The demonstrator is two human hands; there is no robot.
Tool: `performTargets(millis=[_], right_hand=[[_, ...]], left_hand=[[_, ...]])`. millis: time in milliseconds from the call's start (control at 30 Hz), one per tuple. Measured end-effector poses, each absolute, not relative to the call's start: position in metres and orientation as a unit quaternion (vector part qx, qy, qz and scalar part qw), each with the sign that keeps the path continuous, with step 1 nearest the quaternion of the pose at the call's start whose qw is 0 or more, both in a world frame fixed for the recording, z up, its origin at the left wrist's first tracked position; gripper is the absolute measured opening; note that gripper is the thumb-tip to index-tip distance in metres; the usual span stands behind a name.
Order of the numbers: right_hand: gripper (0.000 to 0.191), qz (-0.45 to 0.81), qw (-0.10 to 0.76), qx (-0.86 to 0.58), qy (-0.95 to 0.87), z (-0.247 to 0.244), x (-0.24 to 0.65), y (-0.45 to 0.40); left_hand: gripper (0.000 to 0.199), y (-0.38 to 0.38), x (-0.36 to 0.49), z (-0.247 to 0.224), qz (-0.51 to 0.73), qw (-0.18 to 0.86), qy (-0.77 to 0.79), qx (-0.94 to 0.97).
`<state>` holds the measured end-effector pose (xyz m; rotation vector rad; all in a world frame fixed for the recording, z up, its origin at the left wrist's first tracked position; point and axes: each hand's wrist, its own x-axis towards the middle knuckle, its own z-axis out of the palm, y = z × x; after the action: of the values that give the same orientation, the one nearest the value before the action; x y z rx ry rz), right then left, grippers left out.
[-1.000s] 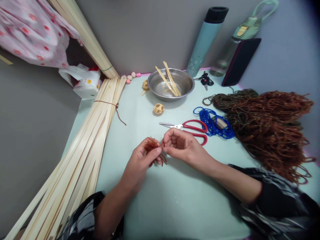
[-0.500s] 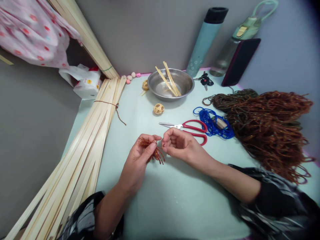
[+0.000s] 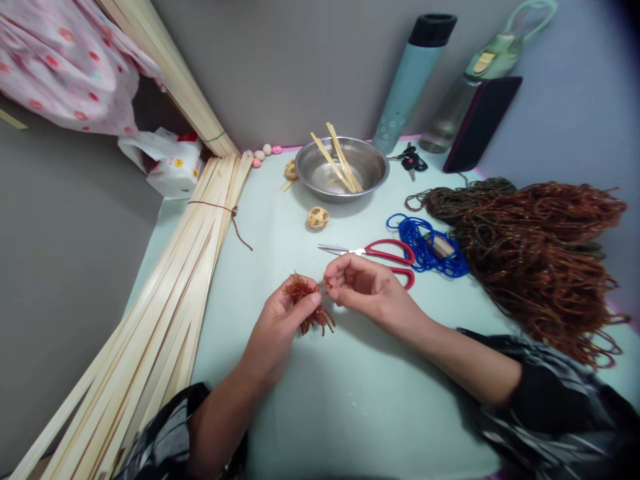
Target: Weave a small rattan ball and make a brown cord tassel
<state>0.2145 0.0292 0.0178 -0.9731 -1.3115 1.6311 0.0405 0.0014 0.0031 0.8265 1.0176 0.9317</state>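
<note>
My left hand [image 3: 286,318] pinches a small bunch of reddish-brown cord [image 3: 316,320] between thumb and fingers, with short ends fanning out above and below the thumb. Close on its right, my right hand [image 3: 363,287] is closed with thumb and fingertips on a thin end of the same cord; its other fingers are curled. Just behind my right hand lie red-handled scissors [image 3: 387,251], blades pointing left and one handle loop partly covered. A small woven ball [image 3: 317,218] rests beyond the hands.
A metal bowl [image 3: 320,190] holds wooden strips. Long pale strips [image 3: 185,267] lie tied at the left. On the right are blue cord [image 3: 413,240] and a big pile of brown cord [image 3: 545,253]. Two bottles, keys [image 3: 411,160] and a phone [image 3: 483,127] stand or lie at the back.
My left hand has shifted slightly right and turned, and more of the cord bunch shows above its thumb. My right hand has barely moved.
</note>
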Motion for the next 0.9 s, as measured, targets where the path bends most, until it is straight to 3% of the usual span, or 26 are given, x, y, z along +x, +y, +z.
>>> performTargets(millis=[133, 367, 900], right_hand=[[0.021, 0.647, 0.39, -0.416, -0.507, 0.0157, 0.2183, 0.0326], [0.039, 0.619, 0.283, -0.394, -0.617, 0.0168, 0.2198, 0.0288], [0.029, 0.648, 0.351, -0.39, -0.552, 0.0189, 0.2166, 0.0315]], left_hand=[[0.016, 0.0025, 0.0416, 0.0039, 0.428, 0.688, 0.468, 0.353], [0.02, 0.0, 0.0415, 0.0029, 0.412, 0.688, 0.457, 0.386], [0.018, 0.0021, 0.0437, 0.0029, 0.41, 0.687, 0.483, 0.355]])
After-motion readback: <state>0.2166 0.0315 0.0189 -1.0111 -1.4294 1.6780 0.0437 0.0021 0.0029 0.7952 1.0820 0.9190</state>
